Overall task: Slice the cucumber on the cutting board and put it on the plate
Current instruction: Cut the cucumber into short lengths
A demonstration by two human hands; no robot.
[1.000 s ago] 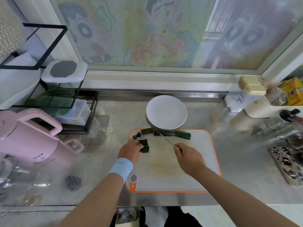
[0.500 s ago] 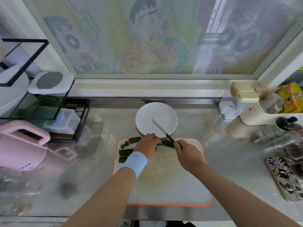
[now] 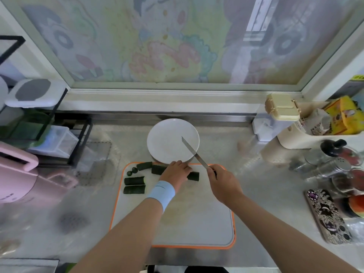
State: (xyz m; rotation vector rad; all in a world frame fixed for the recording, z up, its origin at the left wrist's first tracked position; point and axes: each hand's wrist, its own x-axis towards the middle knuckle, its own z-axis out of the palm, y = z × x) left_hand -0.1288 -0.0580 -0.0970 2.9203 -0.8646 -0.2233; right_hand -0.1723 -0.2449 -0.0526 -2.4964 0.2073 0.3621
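Observation:
A white cutting board (image 3: 197, 219) with an orange rim lies on the steel counter. My left hand (image 3: 175, 173) grips a long dark cucumber piece (image 3: 194, 175) at the board's far edge. Several cut cucumber chunks (image 3: 135, 180) and two small end bits (image 3: 132, 171) lie at the board's far left. My right hand (image 3: 222, 182) holds a knife (image 3: 194, 152) by its handle, blade raised and pointing over the white plate (image 3: 167, 140) just behind the board. Nothing lies on the plate.
A pink kettle (image 3: 17, 178) and a black wire rack (image 3: 59, 134) with containers stand at the left. Jars, a shaker (image 3: 332, 166), a patterned phone (image 3: 329, 215) and a cream bin (image 3: 315, 134) crowd the right. A window sill runs behind.
My left hand moved from the cut chunks at the left to the long cucumber piece. The knife rose off the board and now points over the plate.

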